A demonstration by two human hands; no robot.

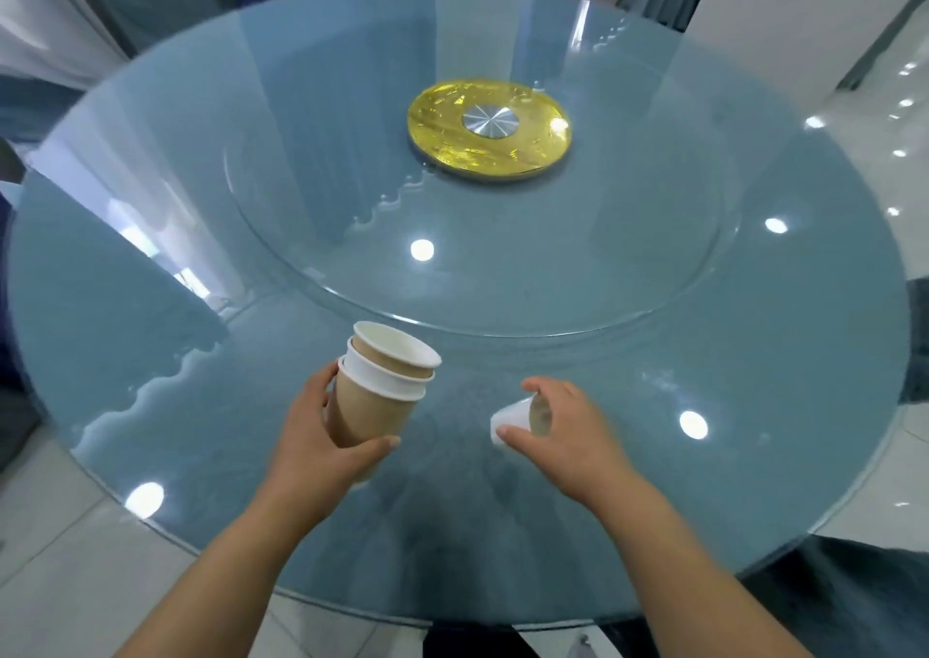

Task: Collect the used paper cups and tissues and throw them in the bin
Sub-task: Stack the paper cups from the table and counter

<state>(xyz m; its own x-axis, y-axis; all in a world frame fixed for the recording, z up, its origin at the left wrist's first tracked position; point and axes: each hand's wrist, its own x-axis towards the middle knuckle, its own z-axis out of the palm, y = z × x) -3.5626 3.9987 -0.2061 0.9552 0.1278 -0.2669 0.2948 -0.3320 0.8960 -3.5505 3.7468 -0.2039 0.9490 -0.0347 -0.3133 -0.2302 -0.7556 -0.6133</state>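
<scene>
Three nested paper cups form a stack (379, 386) that the left hand (321, 439) holds above the near part of the round glass table (151, 305). The stack is brown-walled with white rims and tilts away from the person, its open mouth turned up and toward the table's middle. The left thumb lies across the lower wall of the outer cup on the near side, and the fingers wrap round the far left side, so the hand is closed about the stack.

One more cup (520, 418), small and white, sits in the right hand (563, 431), just to the right of the stack and apart from it. This cup lies on its side, its base pointing left toward the stack and its mouth hidden under the palm. The right thumb presses it from below and the fingers curl over it from above, a narrow pinching hold.

Both hands hover over the near edge of the table, close to each other but not touching. Farther off, a gold disc (490, 129) with a silver hub rests at the middle of the glass turntable (653, 280), well apart from the hands.
</scene>
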